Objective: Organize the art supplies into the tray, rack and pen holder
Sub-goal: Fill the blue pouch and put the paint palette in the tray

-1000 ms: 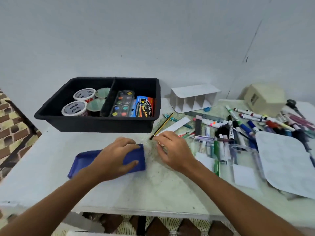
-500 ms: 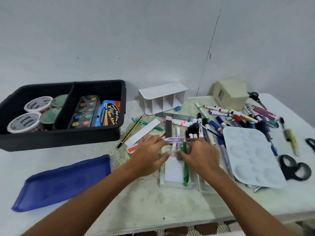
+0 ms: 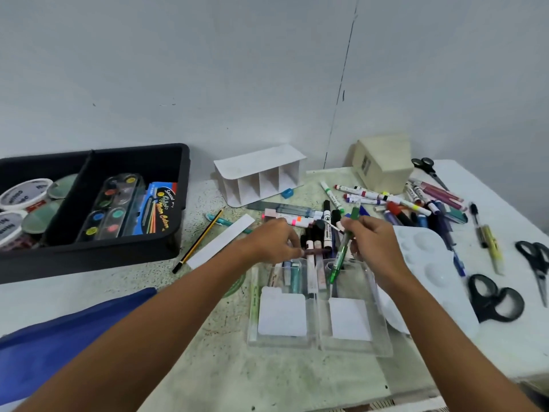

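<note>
while the right hand (image 3: pixel 375 248) pinches a green pen (image 3: pixel 341 254) near its top, the pen hangs tilted with its lower end inside the right compartment of the clear holder (image 3: pixel 319 334). the left hand (image 3: pixel 271 243) has its fingers curled round a dark pen (image 3: pixel 316 251) that lies crosswise over the holder's far edge. several pens already lie in the holder's left compartment, and a white card shows at the front of each compartment.

beyond the hands lies a heap of markers (image 3: pixel 386 200), spreading right towards a cream box (image 3: pixel 381 168). the white rack (image 3: pixel 258 176) stands against the wall, its four slots facing forward, with a small blue sharpener (image 3: pixel 287 193) just beside it. a pencil (image 3: pixel 198 242) and a white strip (image 3: pixel 221 241) lie side by side between the black tray (image 3: pixel 178 173) and the hands.

the tray sits at the left, holding tubs (image 3: pixel 22 194) in one half and a paint set (image 3: pixel 111 206) with a colour box in the other. a white palette (image 3: pixel 430 263) lies right of the holder, scissors (image 3: pixel 494 298) beyond it. a blue pouch (image 3: pixel 59 331) lies at the near left on the table (image 3: pixel 297 382).
</note>
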Motion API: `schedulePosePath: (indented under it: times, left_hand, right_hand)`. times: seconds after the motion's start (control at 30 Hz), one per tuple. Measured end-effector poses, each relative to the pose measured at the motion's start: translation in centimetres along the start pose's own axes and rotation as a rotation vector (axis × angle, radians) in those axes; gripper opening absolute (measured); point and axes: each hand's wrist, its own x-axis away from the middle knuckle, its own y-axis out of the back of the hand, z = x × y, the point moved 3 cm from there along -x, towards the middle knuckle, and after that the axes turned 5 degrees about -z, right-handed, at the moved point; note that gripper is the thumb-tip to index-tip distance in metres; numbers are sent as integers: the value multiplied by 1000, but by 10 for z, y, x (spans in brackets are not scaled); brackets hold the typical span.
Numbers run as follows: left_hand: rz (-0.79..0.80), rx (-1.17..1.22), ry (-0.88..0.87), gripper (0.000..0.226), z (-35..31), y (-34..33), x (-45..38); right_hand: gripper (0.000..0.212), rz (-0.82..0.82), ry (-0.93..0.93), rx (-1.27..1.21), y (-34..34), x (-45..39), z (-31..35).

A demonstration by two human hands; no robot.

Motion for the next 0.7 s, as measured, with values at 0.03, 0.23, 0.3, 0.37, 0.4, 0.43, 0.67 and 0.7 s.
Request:
schedulePosePath:
  times: [0.03, 0.23, 0.3, 0.37, 0.4, 0.43, 0.67, 0.7]
  left_hand:
    - [18, 7, 0, 21, -1, -1, -3]
    - [32, 53, -1, 11, -3, 1, -16]
    - [-115, 144, -18, 12, -3, 11, -15]
    - [-288, 314, 0, 14, -4, 23, -12]
    - [-346, 402, 13, 14, -5, 28, -10]
    - [-371, 472, 20, 15, -8, 30, -9]
    - [-405, 568, -2, 10, -26, 28, -11]
    - [-418, 592, 9, 10, -24, 28, -13]
  right_hand:
    - [41, 9, -26, -45, 3, -4, -3]
    - [14, 107, -200, -375, 8, -6, -3]
    - [12, 120, -244, -473, 4, -7, -4]
    - [9, 133, -259, -550, -6, -9, -4]
    - [8, 148, -247, -558, -12, -9, -3]
    - [6, 176, -227, -552, -19, -8, -1]
    - [11, 245, -204, -550, -49, -16, 11]
    - [11, 238, -205, -557, -49, -18, 12]
